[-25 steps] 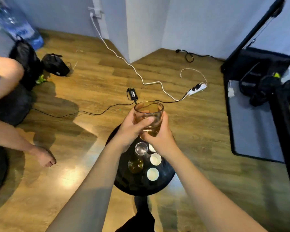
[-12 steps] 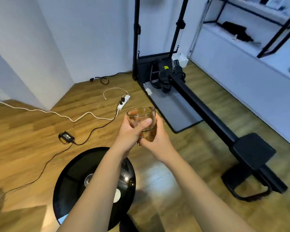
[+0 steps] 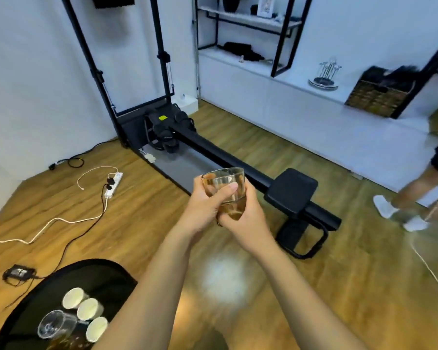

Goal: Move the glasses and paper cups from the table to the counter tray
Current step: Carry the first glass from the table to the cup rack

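I hold a clear glass [image 3: 224,183] with amber liquid out in front of me, above the floor. My left hand [image 3: 208,205] wraps its left side with the thumb across the front. My right hand [image 3: 248,215] cups its base and right side. The round black table [image 3: 106,276] lies at the bottom left. On it stand three white paper cups [image 3: 89,308], an empty clear glass [image 3: 55,324] and a second glass with amber liquid [image 3: 63,343], partly cut off. A round silver tray [image 3: 323,83] sits on the white counter [image 3: 276,84] at the far right.
A black rowing machine [image 3: 238,162] stretches across the floor ahead. Cables and a power strip [image 3: 113,184] lie on the left floor. A wicker basket [image 3: 379,96] sits on the counter. Another person's legs [image 3: 420,193] stand at the right edge.
My view has swung right, away from the table, which slid to the bottom left. The counter, tray and another person's legs have come into sight. Both hands keep the glass.
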`<state>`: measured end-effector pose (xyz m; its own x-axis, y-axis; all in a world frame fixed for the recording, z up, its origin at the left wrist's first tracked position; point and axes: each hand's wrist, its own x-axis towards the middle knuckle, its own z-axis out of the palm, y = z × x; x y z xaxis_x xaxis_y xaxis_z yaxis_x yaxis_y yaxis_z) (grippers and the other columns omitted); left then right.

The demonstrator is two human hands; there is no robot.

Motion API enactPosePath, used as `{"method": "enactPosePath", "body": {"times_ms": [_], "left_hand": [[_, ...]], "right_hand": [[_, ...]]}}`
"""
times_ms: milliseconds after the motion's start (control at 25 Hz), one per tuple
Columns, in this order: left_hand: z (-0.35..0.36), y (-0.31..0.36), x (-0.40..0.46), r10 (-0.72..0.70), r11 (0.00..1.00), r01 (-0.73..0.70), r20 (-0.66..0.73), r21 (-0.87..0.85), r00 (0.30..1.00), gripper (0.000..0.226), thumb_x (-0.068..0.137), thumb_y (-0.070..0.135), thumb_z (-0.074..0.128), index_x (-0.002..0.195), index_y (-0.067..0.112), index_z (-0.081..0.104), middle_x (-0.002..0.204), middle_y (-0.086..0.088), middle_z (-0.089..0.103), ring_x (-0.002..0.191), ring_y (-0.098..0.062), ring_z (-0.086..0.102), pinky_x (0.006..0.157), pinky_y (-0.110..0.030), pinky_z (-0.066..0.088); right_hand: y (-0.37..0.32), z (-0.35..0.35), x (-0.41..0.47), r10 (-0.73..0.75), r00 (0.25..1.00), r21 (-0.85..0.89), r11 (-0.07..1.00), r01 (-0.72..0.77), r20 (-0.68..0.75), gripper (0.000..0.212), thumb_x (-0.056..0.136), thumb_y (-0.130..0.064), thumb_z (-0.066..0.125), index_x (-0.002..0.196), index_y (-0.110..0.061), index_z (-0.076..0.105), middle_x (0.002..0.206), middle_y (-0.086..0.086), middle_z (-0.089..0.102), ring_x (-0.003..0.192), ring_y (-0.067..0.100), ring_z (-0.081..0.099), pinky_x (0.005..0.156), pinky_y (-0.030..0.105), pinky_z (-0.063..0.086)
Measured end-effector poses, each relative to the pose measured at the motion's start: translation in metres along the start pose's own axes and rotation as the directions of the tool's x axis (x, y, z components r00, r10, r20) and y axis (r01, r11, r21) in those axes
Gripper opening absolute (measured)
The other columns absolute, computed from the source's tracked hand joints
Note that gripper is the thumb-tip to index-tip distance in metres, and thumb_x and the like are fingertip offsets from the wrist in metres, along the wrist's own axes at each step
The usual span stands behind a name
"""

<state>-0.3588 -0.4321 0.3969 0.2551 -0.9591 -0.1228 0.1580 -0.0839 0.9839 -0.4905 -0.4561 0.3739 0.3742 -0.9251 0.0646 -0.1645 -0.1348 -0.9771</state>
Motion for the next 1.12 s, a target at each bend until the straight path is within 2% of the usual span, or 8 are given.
{"method": "enactPosePath", "body": {"times_ms": [120,320,480,640,760,920,1000,1120], "left_hand": [[0.096,-0.015,-0.001,-0.009,1.0,0.007,0.062,0.027,0.998,0.082,0.063,0.061,0.083,0.125,0.019,0.049,0.114,-0.003,0.068,0.095,-0.007,0.073,0.071,-0.019,0.056],[0.233,-0.025,0.015,-0.047,0.999,0.043,0.205,0.025,0.978,0.058,0.082,0.04,0.082,0.126,0.021,0.049,0.118,-0.003,0.068,0.096,-0.005,0.073,0.071,-0.017,0.057],[0.31,-0.04,0.05,-0.079,0.997,0.071,0.328,0.034,0.942,0.06,0.082,0.033,0.085,0.129,0.019,0.051,0.114,0.0,0.072,0.1,-0.008,0.074,0.072,-0.017,0.057],[0.391,-0.052,0.108,-0.088,0.996,0.087,0.39,0.019,0.917,0.07,0.066,0.042,0.092,0.124,0.024,0.058,0.112,0.002,0.076,0.107,-0.016,0.073,0.078,-0.025,0.058],[0.454,-0.055,0.165,-0.058,0.998,0.058,0.404,0.012,0.913,0.073,0.063,0.048,0.094,0.124,0.024,0.06,0.113,0.003,0.076,0.107,-0.015,0.073,0.079,-0.025,0.06],[0.546,-0.045,0.254,-0.062,0.998,0.066,0.455,0.008,0.888,0.071,0.069,0.038,0.091,0.129,0.018,0.058,0.12,-0.006,0.074,0.114,-0.023,0.07,0.094,-0.041,0.059],[0.588,-0.04,0.294,-0.052,0.998,0.058,0.457,0.001,0.888,0.07,0.07,0.032,0.089,0.13,0.014,0.057,0.122,-0.01,0.073,0.115,-0.025,0.07,0.096,-0.042,0.058],[0.645,-0.035,0.344,-0.052,0.998,0.059,0.431,-0.002,0.901,0.064,0.073,0.025,0.085,0.128,0.009,0.057,0.122,-0.014,0.072,0.114,-0.029,0.07,0.095,-0.043,0.058]], "right_hand": [[0.014,-0.09,-0.025,0.007,0.994,-0.015,1.0,-0.009,-0.107,0.094,0.068,-0.036,0.08,0.149,-0.044,0.032,0.128,-0.017,0.06,0.113,-0.001,0.062,0.086,0.022,0.056],[0.033,-0.219,-0.043,0.012,0.966,-0.048,0.999,-0.026,-0.259,0.095,0.066,-0.045,0.076,0.15,-0.042,0.032,0.129,-0.016,0.061,0.11,-0.005,0.061,0.085,0.011,0.051],[0.053,-0.3,-0.033,-0.008,0.939,-0.047,0.999,-0.009,-0.343,0.083,0.067,-0.042,0.078,0.133,-0.067,0.034,0.121,-0.032,0.062,0.109,-0.007,0.063,0.087,0.014,0.052],[0.082,-0.388,0.005,0.029,0.923,-0.041,0.998,-0.048,-0.383,0.099,0.07,-0.04,0.082,0.153,-0.041,0.027,0.132,-0.022,0.059,0.116,-0.002,0.061,0.096,0.031,0.056],[0.104,-0.455,0.05,0.028,0.916,-0.056,0.997,-0.055,-0.401,0.1,0.073,-0.035,0.083,0.154,-0.04,0.025,0.133,-0.022,0.058,0.119,-0.005,0.059,0.092,0.019,0.053],[0.121,-0.547,0.123,0.062,0.891,-0.027,0.996,-0.082,-0.45,0.102,0.077,-0.034,0.084,0.157,-0.035,0.02,0.134,-0.029,0.054,0.12,-0.012,0.054,0.09,0.007,0.047],[0.129,-0.59,0.155,0.053,0.884,-0.038,0.996,-0.08,-0.465,0.101,0.079,-0.034,0.084,0.157,-0.035,0.021,0.134,-0.03,0.053,0.119,-0.014,0.053,0.089,0.006,0.046],[0.139,-0.647,0.198,0.061,0.878,-0.017,0.997,-0.078,-0.475,0.098,0.079,-0.031,0.083,0.156,-0.036,0.023,0.137,-0.019,0.055,0.12,-0.007,0.056,0.094,0.017,0.051]]}}
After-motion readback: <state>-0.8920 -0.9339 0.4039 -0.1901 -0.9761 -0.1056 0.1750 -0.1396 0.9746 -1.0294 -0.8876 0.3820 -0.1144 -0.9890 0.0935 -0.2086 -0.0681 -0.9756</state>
